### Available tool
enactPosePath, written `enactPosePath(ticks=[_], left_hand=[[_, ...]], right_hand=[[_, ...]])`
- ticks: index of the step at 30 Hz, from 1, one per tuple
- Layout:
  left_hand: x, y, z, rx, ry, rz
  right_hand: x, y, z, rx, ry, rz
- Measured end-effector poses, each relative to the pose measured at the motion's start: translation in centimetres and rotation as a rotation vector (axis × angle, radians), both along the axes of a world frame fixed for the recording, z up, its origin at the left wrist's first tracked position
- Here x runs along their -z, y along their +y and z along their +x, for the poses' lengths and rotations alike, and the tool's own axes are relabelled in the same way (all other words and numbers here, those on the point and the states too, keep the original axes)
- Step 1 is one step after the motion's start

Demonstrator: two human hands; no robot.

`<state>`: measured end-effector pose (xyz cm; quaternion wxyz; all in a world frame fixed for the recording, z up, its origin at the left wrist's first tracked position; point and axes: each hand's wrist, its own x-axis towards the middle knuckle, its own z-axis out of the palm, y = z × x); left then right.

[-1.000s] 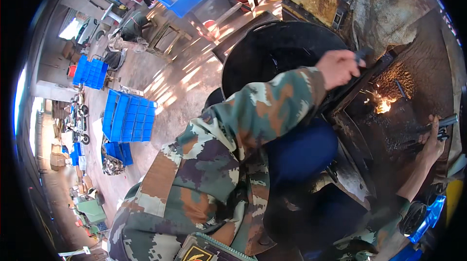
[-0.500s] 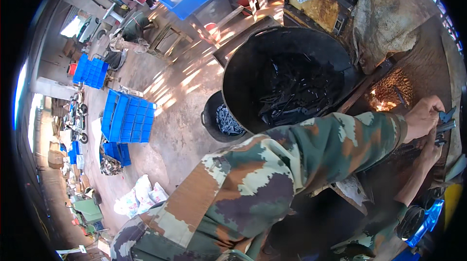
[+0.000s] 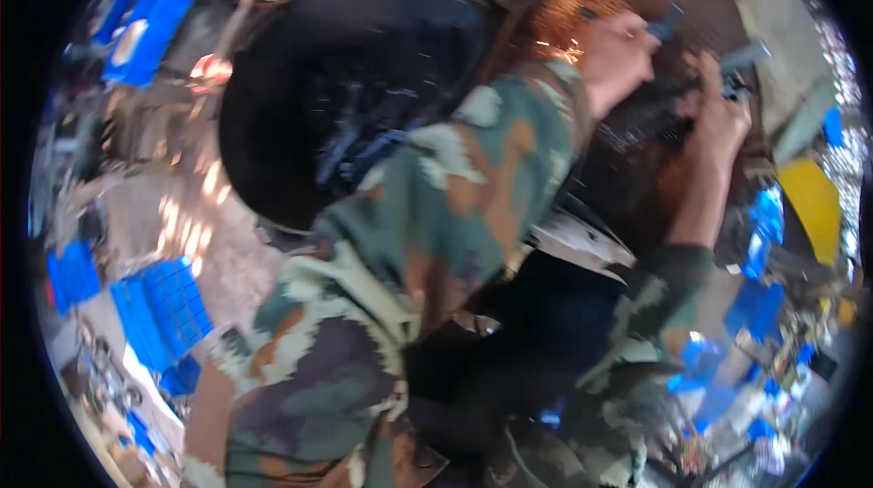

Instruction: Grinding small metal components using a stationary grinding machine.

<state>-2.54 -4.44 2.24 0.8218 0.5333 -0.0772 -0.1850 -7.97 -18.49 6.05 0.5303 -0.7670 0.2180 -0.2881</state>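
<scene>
My left hand point(image 3: 620, 60), reaching in from a camouflage sleeve, is closed, with a small dark blue-grey metal piece point(image 3: 667, 22) sticking out past its fingers. Just right of it and a little lower, my right hand point(image 3: 718, 120) is closed around a grey metal piece point(image 3: 746, 56) with darker parts by the fingers. Blur hides the exact kind of both pieces. The hands are apart. Bright sparks point(image 3: 559, 51) show beside my left wrist, and a rust-orange patch point(image 3: 582, 1) lies behind that hand.
A large black basin point(image 3: 273, 79) holding dark strip-like pieces stands left of my hands. Blue crates point(image 3: 164, 311) are on the floor at left, and a blue tray point(image 3: 168, 10) is at upper left. A yellow object point(image 3: 811, 206) and blurred blue items are at right.
The view has swung right, shifting the basin and crates leftward. My hands, close together before, have separated, the left with the dark piece and the right with the grey one.
</scene>
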Motion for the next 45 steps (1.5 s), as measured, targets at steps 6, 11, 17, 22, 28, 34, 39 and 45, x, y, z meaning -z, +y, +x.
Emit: enactPosePath(ticks=[6,11,17,22,28,34,39,45], left_hand=[[0.7,3.3,1.0,0.064,-0.054,0.014],[0.6,2.1,0.6,0.123,-0.032,-0.105],[-0.2,1.0,0.0,0.129,-0.055,0.056],[0.0,1.3,0.1,0.105,-0.091,0.087],[0.2,1.1,0.6,0.102,-0.077,0.085],[-0.9,1.7,0.7,0.132,-0.02,0.144],[-0.5,1.5,1.0,0.122,-0.025,0.144],[-0.2,1.3,0.9,0.135,-0.022,0.148]], right_hand=[[0.6,2.4,1.2,-0.127,-0.087,0.088],[-0.4,3.1,0.6,-0.132,-0.143,0.139],[-1.0,2.6,-0.4,-0.116,-0.099,0.043],[-0.5,2.9,0.0,-0.152,-0.102,0.027],[-0.3,2.8,0.3,-0.137,-0.101,0.019],[0.0,2.4,0.5,-0.152,-0.159,0.079],[0.2,1.8,0.5,-0.143,-0.154,0.057],[0.2,1.7,0.5,-0.119,-0.118,0.021]])
